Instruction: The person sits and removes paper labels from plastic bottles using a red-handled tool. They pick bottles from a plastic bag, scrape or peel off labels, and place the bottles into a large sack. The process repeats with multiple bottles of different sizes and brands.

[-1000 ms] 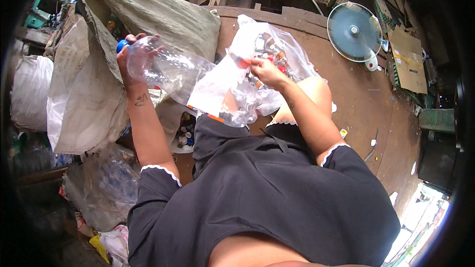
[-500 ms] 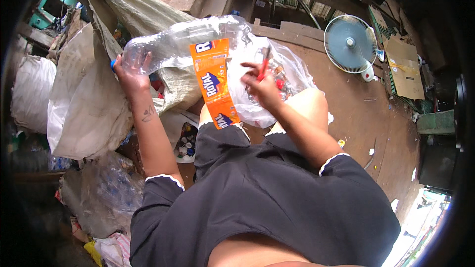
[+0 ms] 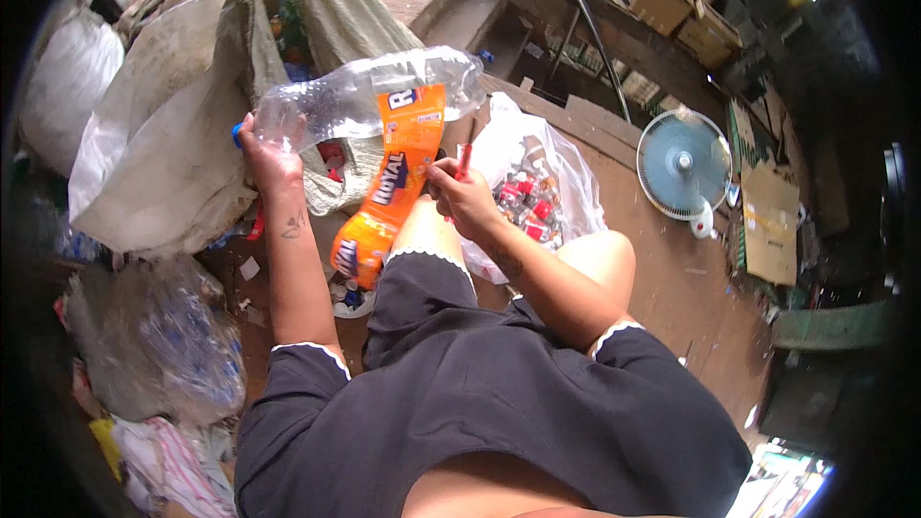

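My left hand grips a large clear plastic bottle by its neck end, beside the blue cap. The bottle lies sideways, its base toward the right. From it hangs a long orange label, peeled open into a strip that reaches down over my left knee. My right hand is closed around a tool with a red handle; its working end is hidden, so its kind is unclear. The fingers of this hand are at the label's right edge; whether they pinch it I cannot tell.
A white plastic bag of small bottles with red labels or caps stands beyond my knees. A container of caps sits below the label. Large sacks crowd the left. An electric fan and flattened cardboard are at the right.
My right hand with the red-handled tool has moved left and down to the label's edge. The label's lower end has swung left. The view has shifted, and the left hand still grips the bottle.
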`<state>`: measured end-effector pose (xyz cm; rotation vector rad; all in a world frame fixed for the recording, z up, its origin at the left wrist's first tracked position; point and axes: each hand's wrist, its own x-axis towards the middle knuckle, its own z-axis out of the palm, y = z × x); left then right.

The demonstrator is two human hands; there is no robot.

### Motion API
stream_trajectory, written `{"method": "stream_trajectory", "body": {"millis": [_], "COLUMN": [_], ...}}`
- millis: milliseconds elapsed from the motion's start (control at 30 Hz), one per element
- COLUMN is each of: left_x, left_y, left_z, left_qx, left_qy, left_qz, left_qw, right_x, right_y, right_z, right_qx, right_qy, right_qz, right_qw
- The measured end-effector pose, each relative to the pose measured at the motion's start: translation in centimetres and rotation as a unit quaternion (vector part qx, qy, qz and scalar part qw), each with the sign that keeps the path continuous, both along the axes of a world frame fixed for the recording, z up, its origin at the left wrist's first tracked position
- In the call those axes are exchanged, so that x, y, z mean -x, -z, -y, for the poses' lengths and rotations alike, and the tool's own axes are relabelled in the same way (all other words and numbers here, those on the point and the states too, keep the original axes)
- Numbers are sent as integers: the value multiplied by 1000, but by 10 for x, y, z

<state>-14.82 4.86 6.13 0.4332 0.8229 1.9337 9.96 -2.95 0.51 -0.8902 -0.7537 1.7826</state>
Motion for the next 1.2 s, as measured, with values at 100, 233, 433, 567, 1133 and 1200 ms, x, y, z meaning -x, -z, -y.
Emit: {"method": "stream_trajectory", "body": {"millis": [100,233,433,567,1133,1200], "left_x": [9,28,136,200,198,170], "left_y": [11,26,32,25,25,31], "left_z": [2,-3,-5,48,108,80], "left_qx": [14,30,24,-6,-251,-242], "left_qy": [3,-67,-245,-279,138,160], "left_qz": [26,26,7,-83,-93,-88], "left_qw": [1000,997,969,957,954,953], "right_x": [11,30,3,-2,77,35], "right_y": [-3,10,42,61,75,68], "right_z": [1,-15,13,-49,-112,-94], "right_qx": [4,-42,-23,11,-323,-255], "right_qy": [55,36,-90,6,-121,-139], "right_qz": [-82,4,130,126,480,423], "right_qw": [995,998,987,992,807,858]}}
